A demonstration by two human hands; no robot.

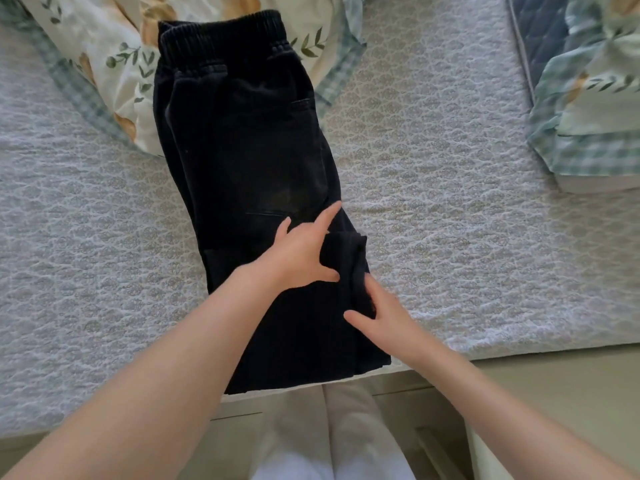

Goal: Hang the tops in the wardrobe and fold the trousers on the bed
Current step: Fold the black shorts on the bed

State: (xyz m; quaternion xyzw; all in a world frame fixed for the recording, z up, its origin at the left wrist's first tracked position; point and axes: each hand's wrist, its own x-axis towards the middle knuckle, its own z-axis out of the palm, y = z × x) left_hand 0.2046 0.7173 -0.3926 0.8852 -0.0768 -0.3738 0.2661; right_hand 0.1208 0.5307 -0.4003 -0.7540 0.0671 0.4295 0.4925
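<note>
I read trousers [242, 150] running away from me, waistband far. Left hand [304, 252] flat, spread, pressing mid-leg; right hand [384, 315] pinches trouser fold alongside.

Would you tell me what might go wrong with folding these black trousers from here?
1. The black trousers reach the near edge of the grey textured bedspread, so the hem end may slide off.
2. The raised bunch of cloth that the right hand pinches, beside the pressing left hand, could get folded in as a crease.
3. The waistband lies on the floral quilt, so the fold may come out crooked.
</note>
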